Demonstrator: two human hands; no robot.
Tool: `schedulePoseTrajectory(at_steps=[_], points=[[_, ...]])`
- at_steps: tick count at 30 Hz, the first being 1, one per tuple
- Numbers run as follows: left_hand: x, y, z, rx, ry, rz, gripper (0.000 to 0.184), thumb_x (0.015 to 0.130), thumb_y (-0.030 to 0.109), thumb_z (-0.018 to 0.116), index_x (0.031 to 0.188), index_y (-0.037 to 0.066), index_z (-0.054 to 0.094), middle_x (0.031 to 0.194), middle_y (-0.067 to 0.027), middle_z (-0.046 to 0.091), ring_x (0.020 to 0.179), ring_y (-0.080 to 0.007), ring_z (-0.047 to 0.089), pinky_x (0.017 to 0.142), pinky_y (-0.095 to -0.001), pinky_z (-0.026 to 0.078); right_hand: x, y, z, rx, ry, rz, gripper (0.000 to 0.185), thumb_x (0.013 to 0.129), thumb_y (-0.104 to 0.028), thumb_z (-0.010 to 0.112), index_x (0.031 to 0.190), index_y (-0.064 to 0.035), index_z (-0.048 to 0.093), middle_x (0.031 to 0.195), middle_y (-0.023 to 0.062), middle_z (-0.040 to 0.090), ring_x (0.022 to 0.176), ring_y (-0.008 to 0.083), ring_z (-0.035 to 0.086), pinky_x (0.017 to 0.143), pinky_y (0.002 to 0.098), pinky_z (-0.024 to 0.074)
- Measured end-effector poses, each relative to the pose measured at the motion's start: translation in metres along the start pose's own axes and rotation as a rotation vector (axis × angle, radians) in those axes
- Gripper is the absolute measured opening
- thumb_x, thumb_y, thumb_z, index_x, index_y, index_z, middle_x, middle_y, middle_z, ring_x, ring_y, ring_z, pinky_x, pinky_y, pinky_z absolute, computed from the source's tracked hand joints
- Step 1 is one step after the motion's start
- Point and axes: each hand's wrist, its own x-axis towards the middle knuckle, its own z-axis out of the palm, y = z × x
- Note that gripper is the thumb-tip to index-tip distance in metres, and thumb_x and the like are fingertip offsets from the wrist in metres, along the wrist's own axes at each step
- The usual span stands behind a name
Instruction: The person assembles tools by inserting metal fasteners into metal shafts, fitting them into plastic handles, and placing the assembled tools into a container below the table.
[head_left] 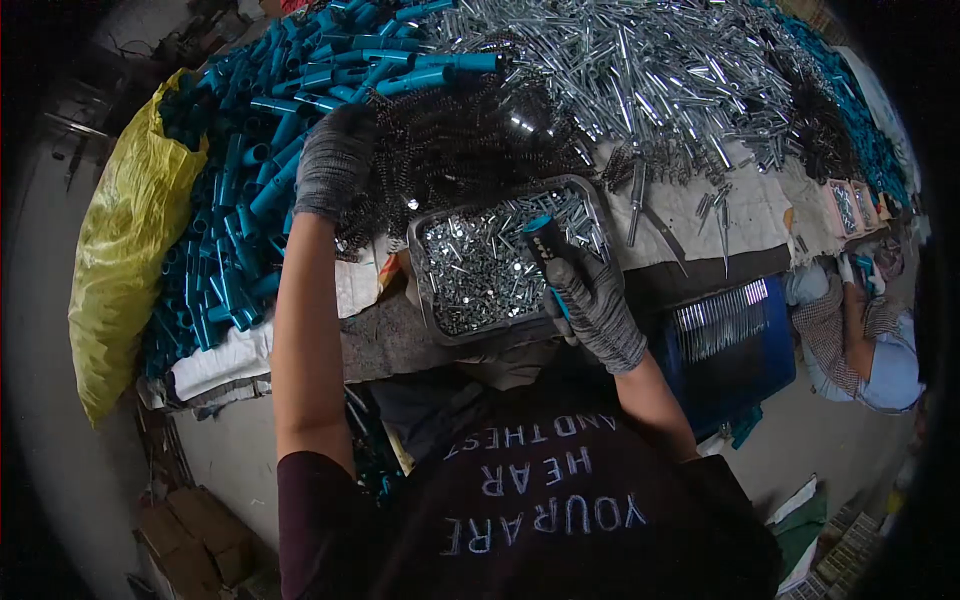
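Observation:
My right hand (597,313), in a grey knit glove, is closed around a teal and black cylindrical handle (545,243). Its teal end points up and away from me, over the right part of a clear plastic tray (432,312). Small metal parts (478,270) fill that tray. My left hand (335,165), gloved likewise, reaches to where the pile of dark coil springs (440,135) meets the teal tubes (265,190). The dark fingertips blend into the springs, so I cannot tell whether they grip anything.
A large heap of shiny metal tubes (640,70) covers the back. Pliers (660,235) lie on the cloth right of the tray. A yellow sack (130,250) stands at the left, and a blue crate (730,340) holds metal rods below the table edge. Another person (860,340) is at the right.

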Motion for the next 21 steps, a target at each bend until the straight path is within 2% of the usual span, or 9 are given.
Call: schedulePoseTrajectory(at_steps=[2,4,9,11,12,14,17,19,21], points=[[-0.018,0.035,0.001,-0.938,-0.168,0.113,0.022,0.088,0.015,0.056,0.108,0.006,0.060,0.102,-0.0105,0.064,0.091,-0.0202,0.061,0.079,-0.0320,0.049,0.006,0.016,0.002,-0.165,0.061,-0.182,0.044,0.086,-0.049,0.054,0.086,-0.0055,0.056,0.055,-0.0023,0.049,0.050,0.0074,0.047,0.048,0.0231,0.0387],[-0.043,0.084,-0.020,-0.926,-0.499,0.102,0.025,0.086,0.012,0.060,0.110,0.003,0.058,0.097,-0.0095,0.064,0.091,-0.0168,0.060,0.080,-0.0305,0.049,0.001,0.003,0.007,-0.082,0.009,-0.055,0.045,0.087,-0.049,0.054,0.092,-0.0044,0.058,0.057,-0.0011,0.051,0.052,0.0081,0.048,0.050,0.0245,0.0397],[-0.059,0.098,-0.004,-1.147,-0.596,0.234,0.015,0.085,0.008,0.059,0.098,0.001,0.060,0.090,-0.0104,0.063,0.085,-0.0173,0.060,0.077,-0.0313,0.050,-0.004,0.003,0.009,0.081,0.086,-0.023,0.051,0.084,-0.050,0.057,0.113,-0.0087,0.054,0.056,-0.0025,0.050,0.037,0.0054,0.041,0.033,0.0193,0.0320],[-0.062,0.096,0.007,-0.932,-0.470,0.282,0.021,0.087,0.020,0.058,0.096,0.001,0.060,0.085,-0.0145,0.063,0.080,-0.0229,0.063,0.074,-0.0345,0.050,-0.005,-0.003,0.011,-0.008,0.069,-0.055,0.046,0.086,-0.048,0.055,0.104,-0.0064,0.056,0.060,-0.0017,0.051,0.047,0.0071,0.045,0.043,0.0215,0.0362],[-0.064,0.107,-0.010,-0.437,-0.380,0.264,0.035,0.088,0.035,0.052,0.094,0.003,0.062,0.080,-0.0174,0.063,0.078,-0.0304,0.063,0.072,-0.0394,0.049,-0.005,-0.003,0.010,-0.097,0.070,-0.085,0.043,0.088,-0.046,0.054,0.096,-0.0041,0.058,0.063,-0.0009,0.053,0.057,0.0088,0.049,0.053,0.0237,0.0404],[-0.064,0.115,-0.015,-0.159,-0.506,0.157,0.043,0.089,0.043,0.045,0.091,0.005,0.064,0.077,-0.0179,0.064,0.078,-0.0340,0.062,0.072,-0.0424,0.048,-0.003,0.005,0.009,-0.132,0.091,-0.101,0.042,0.088,-0.044,0.055,0.099,-0.0036,0.058,0.070,0.0009,0.054,0.064,0.0100,0.050,0.058,0.0246,0.0418],[-0.059,0.103,-0.016,-0.268,-0.619,0.225,0.046,0.089,0.045,0.043,0.090,0.005,0.065,0.079,-0.0181,0.064,0.079,-0.0334,0.062,0.073,-0.0427,0.048,-0.004,-0.002,0.009,-0.082,0.089,-0.012,0.044,0.088,-0.044,0.054,0.103,-0.0030,0.057,0.079,0.0061,0.057,0.071,0.0151,0.054,0.066,0.0285,0.0444],[-0.058,0.102,-0.014,-0.253,-0.702,0.292,0.043,0.090,0.043,0.045,0.096,0.005,0.063,0.084,-0.0181,0.064,0.082,-0.0334,0.062,0.075,-0.0414,0.049,0.001,-0.006,0.010,-0.505,0.033,-0.296,0.045,0.088,-0.044,0.054,0.105,-0.0024,0.056,0.081,0.0095,0.059,0.075,0.0204,0.056,0.072,0.0316,0.0449],[-0.055,0.102,-0.015,-0.200,-0.803,0.358,0.038,0.090,0.039,0.048,0.103,0.006,0.059,0.089,-0.0182,0.063,0.086,-0.0336,0.062,0.078,-0.0392,0.049,-0.001,-0.003,0.015,-0.521,0.083,-0.289,0.047,0.087,-0.046,0.054,0.106,-0.0022,0.056,0.083,0.0116,0.061,0.077,0.0236,0.058,0.075,0.0336,0.0450]])
